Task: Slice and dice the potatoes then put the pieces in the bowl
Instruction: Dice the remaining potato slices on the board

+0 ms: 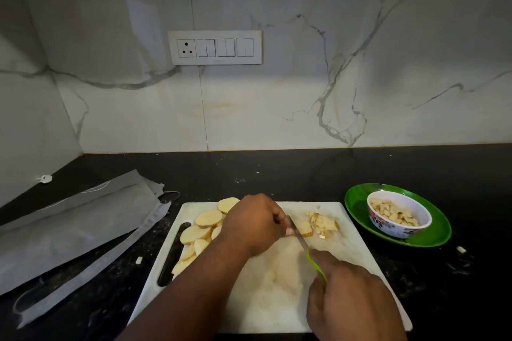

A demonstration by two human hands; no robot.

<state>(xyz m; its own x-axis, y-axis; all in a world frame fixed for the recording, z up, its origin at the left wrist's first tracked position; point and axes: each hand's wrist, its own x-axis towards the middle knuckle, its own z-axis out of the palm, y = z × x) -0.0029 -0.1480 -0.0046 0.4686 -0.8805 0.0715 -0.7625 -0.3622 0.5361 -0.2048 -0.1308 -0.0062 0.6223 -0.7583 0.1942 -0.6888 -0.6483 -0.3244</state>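
Step in hand: dicing potato slices on the white plastic chopping board (266, 279), which lay near the front edge of the black stone table (277, 171).
Right hand (349, 296): grip curled round the green handle of the small steel knife (300, 238), blade angled toward the board's far edge.
Left hand (255, 221): fingers curled, pressing a slice against the blade; exact pinch hidden.
Diced potato pieces (322, 223): small heap just right of the blade.
Uncut pale potato slices (203, 225): stacked along the board's left edge.
White floral bowl (399, 217): on a green round plate (360, 202) toward the table's right edge, already holding dice.
Advice: keep fingertips tucked behind the knuckles, cut evenly, then carry the heap right to the bowl.
Risk: slices probably slippery.
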